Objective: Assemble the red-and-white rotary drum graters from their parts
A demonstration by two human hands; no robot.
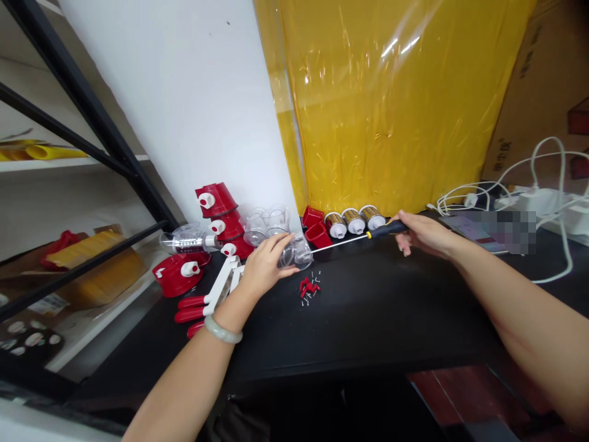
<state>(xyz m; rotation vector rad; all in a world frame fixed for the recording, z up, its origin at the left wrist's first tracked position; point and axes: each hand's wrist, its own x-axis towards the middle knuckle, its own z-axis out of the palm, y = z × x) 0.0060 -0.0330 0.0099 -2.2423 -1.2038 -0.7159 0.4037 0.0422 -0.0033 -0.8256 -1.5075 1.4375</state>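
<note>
My left hand (265, 267) grips a clear plastic part (301, 253) just above the black table, its fingers closed around one side. In my right hand (426, 234) is a long screwdriver (385, 231) with a black and yellow handle, lying almost level. Its tip meets the right side of the clear part; whether a screw sits there is too small to tell. Small red plastic pieces (309, 287) and several loose screws (305, 301) lie just below my left hand. White cranks with red handles (191, 314) rest left of that wrist.
Red grater bodies (219, 199) stand stacked at the left, near clear plastic cups (267, 222). Several metal grater drums (353, 222) and red pieces (317, 234) line the yellow-wrapped panel (391, 104). White cables (559, 202) and a tablet-like device (469, 230) occupy the right. A black-framed shelf (110, 153) borders the left.
</note>
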